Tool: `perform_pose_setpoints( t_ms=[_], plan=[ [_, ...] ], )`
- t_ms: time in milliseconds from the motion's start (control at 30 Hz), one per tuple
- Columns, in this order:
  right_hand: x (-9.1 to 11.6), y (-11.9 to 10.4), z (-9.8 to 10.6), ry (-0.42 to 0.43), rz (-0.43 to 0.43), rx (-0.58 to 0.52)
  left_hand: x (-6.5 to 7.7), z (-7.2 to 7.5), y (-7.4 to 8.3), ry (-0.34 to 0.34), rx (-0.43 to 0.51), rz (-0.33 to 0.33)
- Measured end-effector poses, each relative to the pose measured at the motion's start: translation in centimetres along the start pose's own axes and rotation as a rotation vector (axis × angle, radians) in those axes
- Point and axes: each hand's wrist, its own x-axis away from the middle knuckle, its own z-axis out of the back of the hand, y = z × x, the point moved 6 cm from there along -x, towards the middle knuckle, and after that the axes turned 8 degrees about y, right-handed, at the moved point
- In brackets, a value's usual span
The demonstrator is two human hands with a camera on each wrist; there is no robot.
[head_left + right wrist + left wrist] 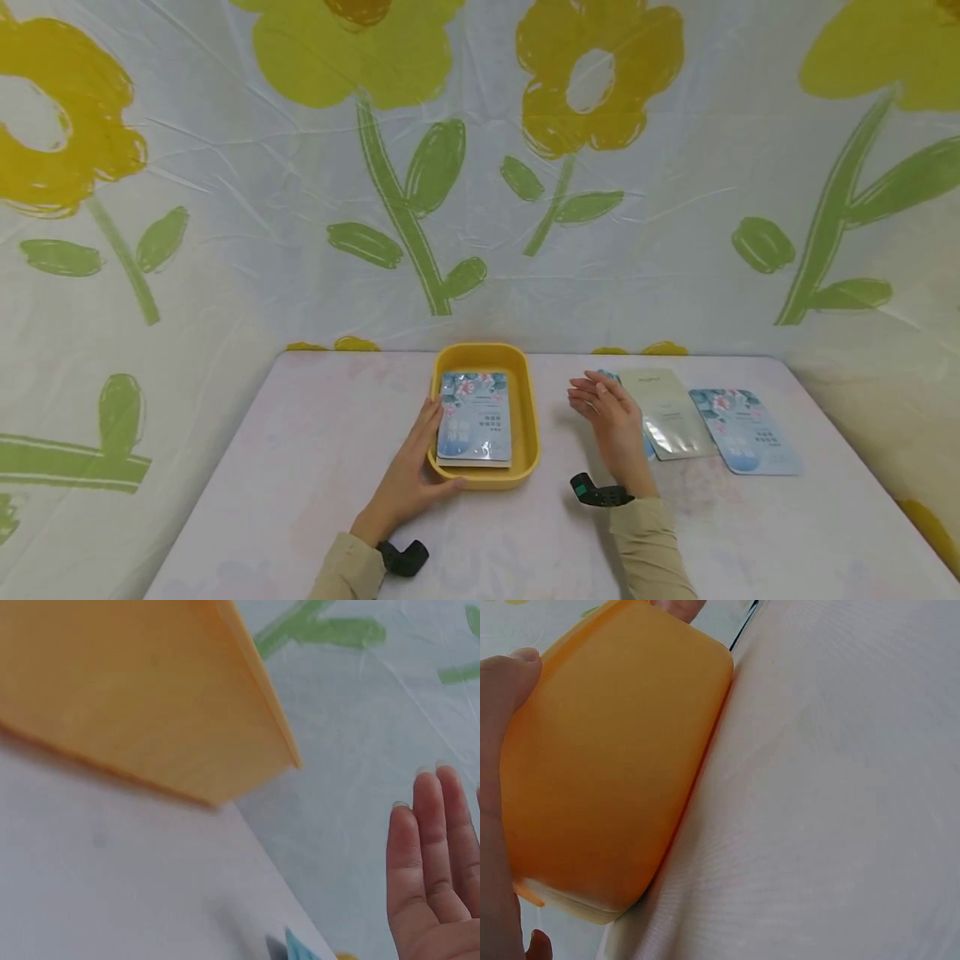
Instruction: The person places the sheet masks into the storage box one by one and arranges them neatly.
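Nearest you were two beige sleeves [348,571], and at their cuffs two black wrist cameras [405,558], one per arm. Beneath them spread one pale table [495,542].

Your left hand [408,479] held one yellow box [533,417] by its near left corner, the thumb at the near rim and the fingers along the left side. Your right hand [615,421] was released and held nothing; its fingers were nearly straight, raised to the right of the box and apart from it.

The box stood on the table, just left of the middle between your arms. In it, one blue flowered packet [476,417] lay face up. A pale edge showed beneath its near end, but you could not count what lay under it.

To the right of the box, three more packets lay on the table: one blue packet [648,446], mostly hidden behind your right hand and its neighbour; one silvery-green packet [671,417] in the middle, overlapping it; and one light blue flowered packet [746,433] farthest right, close beside the silvery-green one.

Behind the table hung a pale cloth [660,292], with four large yellow flowers [555,92] showing across its upper part.
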Motion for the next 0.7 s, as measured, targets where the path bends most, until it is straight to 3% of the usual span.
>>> perform_pose_setpoints(
  t_ms=[133,433,700],
  plan=[
    [0.0,-1.2,2.1,0.115,0.077,0.03,0.0,0.0,0.1,0.001,0.002,-0.003],
    [0.8,-4.2,7.2,0.482,0.174,0.271,0.0,0.0,0.2,0.003,0.007,-0.014],
    [2.1,-7.6,9.6,0.621,0.271,0.41,0.1,-0.1,0.1,0.001,0.022,-0.012]
  ],
)
